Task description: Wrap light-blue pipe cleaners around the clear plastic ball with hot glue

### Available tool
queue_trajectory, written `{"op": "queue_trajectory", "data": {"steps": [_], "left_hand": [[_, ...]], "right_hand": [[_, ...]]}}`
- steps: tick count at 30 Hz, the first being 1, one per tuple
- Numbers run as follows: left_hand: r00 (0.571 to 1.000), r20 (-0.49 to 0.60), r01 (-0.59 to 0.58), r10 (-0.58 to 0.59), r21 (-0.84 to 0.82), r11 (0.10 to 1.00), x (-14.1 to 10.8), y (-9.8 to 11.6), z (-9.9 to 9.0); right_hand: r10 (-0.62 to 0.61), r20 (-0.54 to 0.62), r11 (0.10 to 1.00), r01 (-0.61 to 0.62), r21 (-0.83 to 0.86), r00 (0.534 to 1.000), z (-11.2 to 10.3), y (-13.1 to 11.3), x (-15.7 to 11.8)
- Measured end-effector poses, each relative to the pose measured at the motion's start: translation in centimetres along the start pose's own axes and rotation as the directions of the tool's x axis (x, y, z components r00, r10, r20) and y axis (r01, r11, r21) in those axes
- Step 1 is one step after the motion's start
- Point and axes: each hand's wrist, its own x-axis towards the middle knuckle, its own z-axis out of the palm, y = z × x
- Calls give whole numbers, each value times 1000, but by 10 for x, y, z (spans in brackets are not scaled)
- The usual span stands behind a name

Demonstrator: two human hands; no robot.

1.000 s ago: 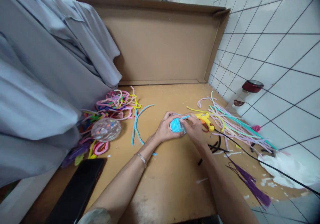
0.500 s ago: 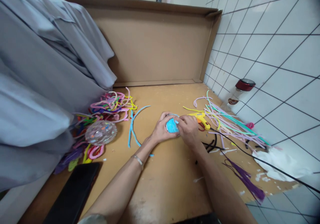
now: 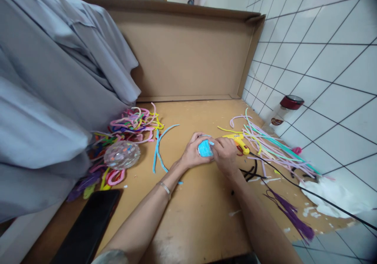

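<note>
Over the middle of the table, my left hand point(image 3: 193, 154) is wrapped round a small object covered in rows of blue pipe cleaner point(image 3: 205, 149). My right hand point(image 3: 225, 154) is closed at the object's right side, its fingertips pinching a short blue pipe cleaner end point(image 3: 211, 142). Part of the object is hidden by my fingers. To the left lie loose blue pipe cleaners point(image 3: 158, 150), two of them crossing. A yellow hot glue gun point(image 3: 242, 143) rests just beyond my right hand, its black cord running off to the right.
A tangled pile of coloured pipe cleaners point(image 3: 138, 121), a clear faceted bowl point(image 3: 122, 155) and a black phone point(image 3: 88, 224) are on the left. Straight pipe cleaners point(image 3: 273, 146), a purple tassel point(image 3: 291, 215), white tissue point(image 3: 326, 197) and a red-lidded jar point(image 3: 282, 113) occupy the right. Cardboard point(image 3: 188, 56) stands behind.
The whole view has shifted slightly, moving things a little to the right in the picture. Both hands keep their hold on the blue object, with only small finger movement.
</note>
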Motion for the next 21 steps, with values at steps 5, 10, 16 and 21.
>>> {"op": "queue_trajectory", "data": {"steps": [5, 10, 16, 21], "left_hand": [[999, -22, 49, -49, 3, 999, 0, -4, -2], [986, -65, 152, -153, -15, 988, -1, -9, -4], [965, -137, 208, -222, -111, 972, -2, -20, -4], [958, -154, 221, -242, -145, 965, -3, -24, -3]], "right_hand": [[63, 59, 995, -67, 68, 996, 0, 4, 1], [357, 15, 934, -357, -12, 934, 0, 29, -2], [711, 144, 668, -597, -445, 688, 1, 42, -7], [747, 231, 606, -496, -622, 624, 4, 38, -11]]}}
